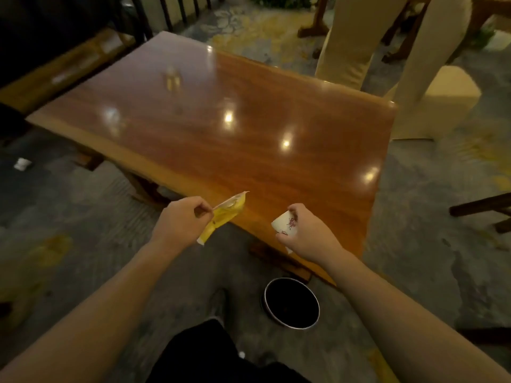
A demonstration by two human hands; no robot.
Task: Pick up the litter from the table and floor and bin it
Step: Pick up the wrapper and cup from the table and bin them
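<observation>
A person is standing over a patterned floor point(69, 205), seen from their own head, with dark clothing at the bottom edge and both bare forearms reaching forward. Just ahead of their feet, a round dark bin point(291, 303) with a pale rim is sitting on the floor, beside the counter's near corner. The left hand point(179, 222) is pinching a yellow wrapper point(221, 215) between thumb and fingertips, its grip pressed together on the top edge, so the wrapper is hanging tilted over the counter's near edge. The right hand point(307, 233) is curling its grip around a small white cup point(284, 223) with a reddish print, holding it on its side above that same edge. The glossy wooden counter point(221, 120) is stretching away, reflecting ceiling lights. Far left on the floor, a small white scrap point(22, 163) is lying. Beyond the counter, cream-covered chairs point(409, 78) are standing.
</observation>
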